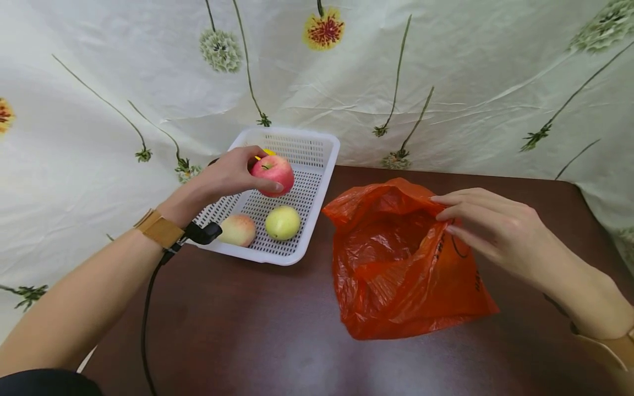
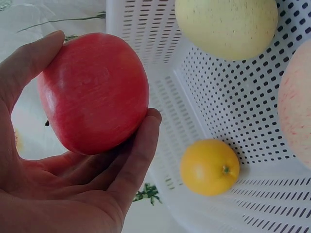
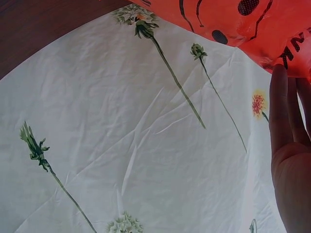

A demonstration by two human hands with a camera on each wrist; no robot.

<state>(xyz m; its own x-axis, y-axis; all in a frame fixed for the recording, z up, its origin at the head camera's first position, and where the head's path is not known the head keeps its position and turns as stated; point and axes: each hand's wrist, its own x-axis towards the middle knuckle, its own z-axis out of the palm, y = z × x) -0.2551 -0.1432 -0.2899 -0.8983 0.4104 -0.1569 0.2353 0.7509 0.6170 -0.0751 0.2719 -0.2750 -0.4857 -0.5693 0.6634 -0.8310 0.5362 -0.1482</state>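
In the head view my left hand [image 1: 233,171] holds a red apple [image 1: 274,175] over the white perforated basket [image 1: 323,198]. The left wrist view has the thumb and fingers around the apple's sides. Inside the basket lie a pale yellow-green pear [image 1: 283,223], a blush-coloured peach [image 1: 239,230] and an orange [image 2: 210,167], which the left hand mostly covers in the head view. To the right stands a red plastic bag [image 1: 381,286], its mouth spread. My right hand [image 1: 510,231] pinches the bag's right rim between thumb and fingers.
Basket and bag are on a dark brown table [image 1: 238,319]. Behind it hangs a white cloth [image 1: 460,71] printed with dandelions. A black cable [image 1: 145,330] runs from the left wrist camera [image 1: 204,233] down over the table's left part.
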